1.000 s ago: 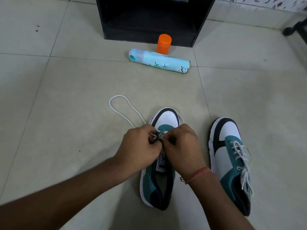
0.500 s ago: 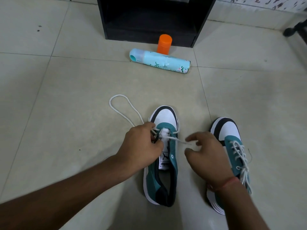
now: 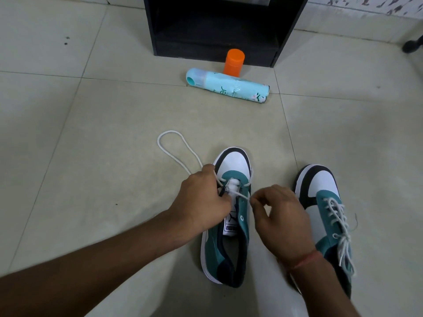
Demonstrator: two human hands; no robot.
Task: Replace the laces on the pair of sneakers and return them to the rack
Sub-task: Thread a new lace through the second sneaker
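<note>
Two teal, white and black sneakers lie on the tiled floor (image 3: 91, 179) in the lower middle and lower right of the frame, toes pointing toward the top. The near sneaker (image 3: 225, 245), at centre, has only its lowest eyelets threaded; its tongue with a black logo label shows, and the opening is bare of lace further back. The left hand (image 3: 201, 202) rests on the left side of this sneaker's front, fingers curled around the eyelet edge and the white lace (image 3: 174, 154) where it enters the shoe. From that hand the lace runs up and left across the floor in a long narrow loop and comes back to the hand. The right hand (image 3: 281, 213) sits just right of the sneaker, thumb and forefinger pinching the other lace end, which stretches taut from the eyelets to the fingertips; the other fingers are loosely curled. A reddish thread band (image 3: 304, 261) circles the right wrist.

The second sneaker (image 3: 325, 216), in the lower right, is fully laced in white, with loose ends trailing along its side; the right forearm covers part of its heel.

At the top centre stands the black rack (image 3: 219, 26), its lower shelf dark. In front of it an orange cap (image 3: 233, 61) stands upright, and a light blue spray can (image 3: 229, 84) lies on its side just before the cap, nozzle end to the left.
</note>
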